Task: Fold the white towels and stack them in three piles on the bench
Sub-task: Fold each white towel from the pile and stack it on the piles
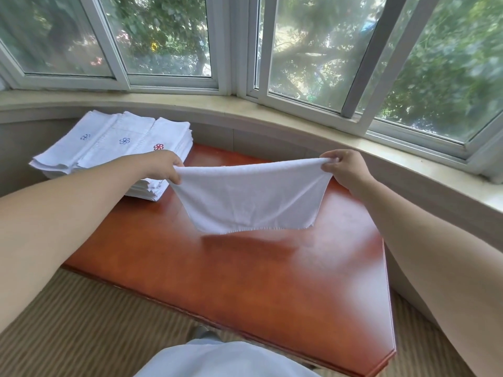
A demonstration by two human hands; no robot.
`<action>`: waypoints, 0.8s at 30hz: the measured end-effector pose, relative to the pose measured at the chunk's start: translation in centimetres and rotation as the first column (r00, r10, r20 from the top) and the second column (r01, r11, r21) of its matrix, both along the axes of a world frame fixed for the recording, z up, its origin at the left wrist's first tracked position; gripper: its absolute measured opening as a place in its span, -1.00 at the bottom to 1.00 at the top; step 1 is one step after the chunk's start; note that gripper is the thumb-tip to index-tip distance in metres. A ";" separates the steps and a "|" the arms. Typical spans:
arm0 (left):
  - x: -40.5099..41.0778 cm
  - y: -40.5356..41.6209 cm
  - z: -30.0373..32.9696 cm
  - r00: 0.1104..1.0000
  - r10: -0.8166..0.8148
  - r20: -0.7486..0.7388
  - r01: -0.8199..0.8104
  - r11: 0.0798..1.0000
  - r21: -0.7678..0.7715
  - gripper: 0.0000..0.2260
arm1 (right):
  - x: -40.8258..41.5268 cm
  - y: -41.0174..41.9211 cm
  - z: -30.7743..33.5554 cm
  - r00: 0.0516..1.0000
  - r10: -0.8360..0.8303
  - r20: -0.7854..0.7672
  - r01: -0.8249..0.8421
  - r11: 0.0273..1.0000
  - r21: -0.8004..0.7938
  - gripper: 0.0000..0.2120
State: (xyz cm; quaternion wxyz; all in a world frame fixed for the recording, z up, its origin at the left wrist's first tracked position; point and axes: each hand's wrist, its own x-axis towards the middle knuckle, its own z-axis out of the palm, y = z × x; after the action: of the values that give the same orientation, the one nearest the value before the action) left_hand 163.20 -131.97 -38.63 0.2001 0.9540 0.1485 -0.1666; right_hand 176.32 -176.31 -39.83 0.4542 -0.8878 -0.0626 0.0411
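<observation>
In the head view, a white towel (250,197) is held up in the air above the middle of the bench (245,273), clear of its surface, with a shadow cast on the wood below. The top left corner is pinched by the left hand (163,165) and the top right corner by the right hand (344,168), so that the upper edge is stretched between them and the fringed lower edge hangs free. The bench top is of glossy reddish-brown wood with an angled near-right corner; bare surface lies beneath and to the near side of the towel. Three piles of folded towels (117,142), of soft terry cloth with small embroidered flower marks, are set side by side at the far left end. A pale stone window sill (299,123) curves along the far and right sides. Striped carpet (81,330) covers the near floor.
</observation>
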 end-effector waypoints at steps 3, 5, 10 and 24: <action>0.3 -0.1 -0.4 0.996 -0.093 -0.013 0.094 0.987 0.131 -0.85 | -0.4 -0.4 0.1 0.997 0.020 0.079 -0.010 0.992 -0.123 -0.80; 0.4 0.1 -0.6 0.994 -0.107 -0.013 0.107 0.980 0.166 -0.72 | -0.6 -0.7 0.2 0.990 0.038 0.135 -0.005 0.971 -0.239 -0.81; 0.5 0.0 -0.2 0.986 -0.112 0.127 0.072 0.956 0.285 -0.72 | -0.8 -0.7 0.8 0.975 0.034 0.221 0.052 0.927 -0.371 -0.77; -3.1 0.9 -1.7 0.984 -0.159 0.075 0.150 0.982 0.118 -0.81 | -3.0 -1.7 -0.6 0.978 0.201 -0.049 -0.205 0.908 -0.365 -0.87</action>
State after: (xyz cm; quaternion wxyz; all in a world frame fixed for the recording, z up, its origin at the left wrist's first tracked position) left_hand 160.12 -131.04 -40.36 0.1387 0.9785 0.0747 -0.1329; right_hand 173.35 -178.06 -40.42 0.2736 -0.9455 -0.1432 0.1037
